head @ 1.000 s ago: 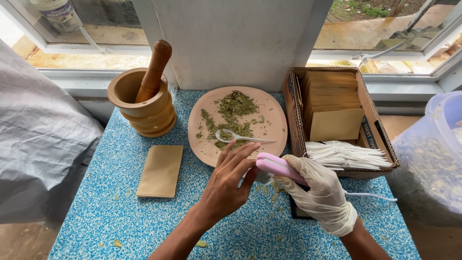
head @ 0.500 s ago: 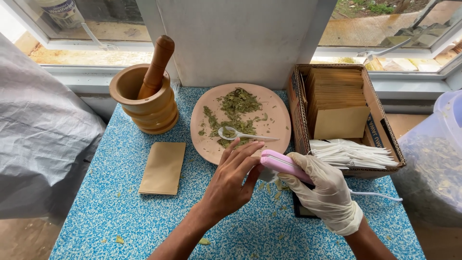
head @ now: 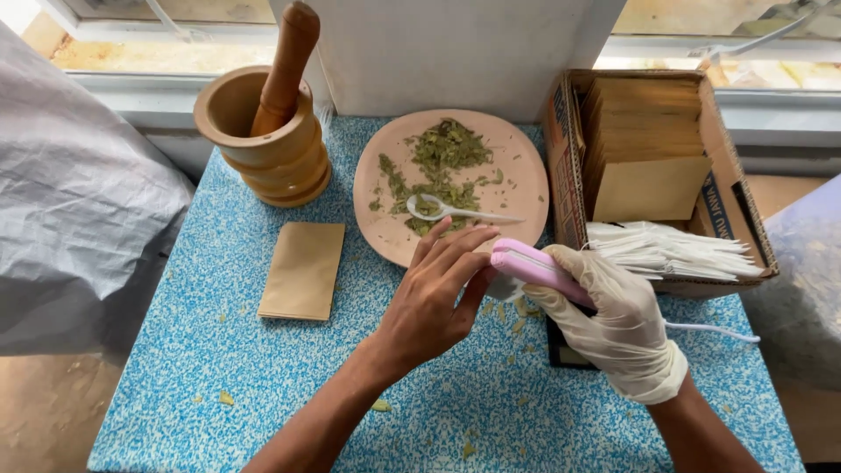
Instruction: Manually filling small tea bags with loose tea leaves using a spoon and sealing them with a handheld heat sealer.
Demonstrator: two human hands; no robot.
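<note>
My right hand (head: 613, 320), in a white glove, grips a pink hand-held sealer (head: 530, 263) with a white cord (head: 710, 331) trailing right. My bare left hand (head: 434, 302) meets the sealer's tip just below the plate; its fingers and thumb pinch a small pale sachet (head: 501, 287) at the jaws, mostly hidden. A round tan plate (head: 517, 180) ahead holds crushed green dried leaves (head: 442, 166) and a small white spoon (head: 451, 210).
A wooden mortar (head: 272, 149) with a pestle (head: 285, 66) stands at back left. A flat brown paper pouch (head: 302, 270) lies on the blue speckled table (head: 219, 377). A cardboard box (head: 565, 166) at right holds brown pouches (head: 648, 140) and white sachets (head: 666, 250). Grey sacking (head: 70, 201) hangs at left.
Both hands stay together at the sealer's tip with hardly any movement. The view has shifted slightly, so the plate and mortar sit a little higher in frame.
</note>
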